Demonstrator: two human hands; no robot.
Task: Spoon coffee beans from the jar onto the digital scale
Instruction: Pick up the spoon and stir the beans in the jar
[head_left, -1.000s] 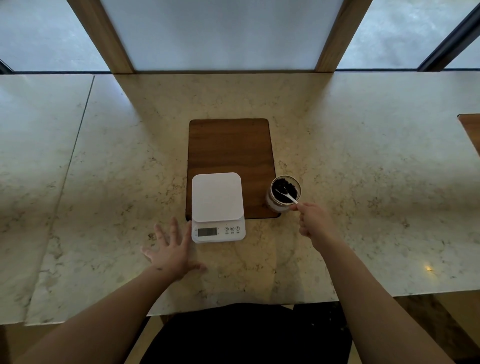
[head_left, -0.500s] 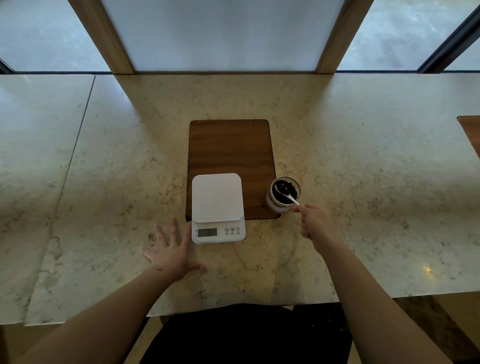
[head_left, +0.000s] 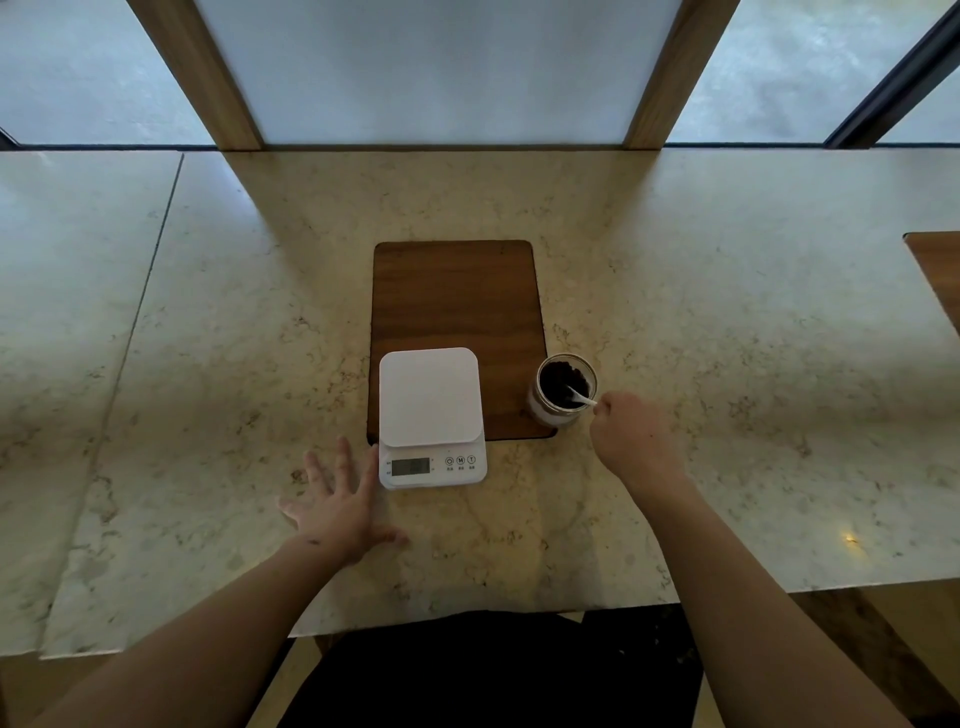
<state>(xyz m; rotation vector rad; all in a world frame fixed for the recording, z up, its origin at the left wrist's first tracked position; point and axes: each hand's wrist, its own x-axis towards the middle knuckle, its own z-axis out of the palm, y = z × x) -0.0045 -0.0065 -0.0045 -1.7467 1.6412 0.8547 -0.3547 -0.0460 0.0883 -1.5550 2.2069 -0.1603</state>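
A white digital scale sits at the near left corner of a dark wooden board, its platform bare. A round glass jar of dark coffee beans stands at the board's near right corner. My right hand is just right of the jar, closed on the handle of a white spoon whose bowl dips into the beans. My left hand lies flat on the counter with fingers spread, its fingertips at the scale's left front edge.
The pale marble counter stretches wide on both sides, with a seam at the left. Another wooden board's corner shows at the far right edge. Window frames rise behind the counter.
The spoon's bowl has shifted lower and to the right inside the jar, and my right hand has edged slightly right. My left hand and the scale have stayed put.
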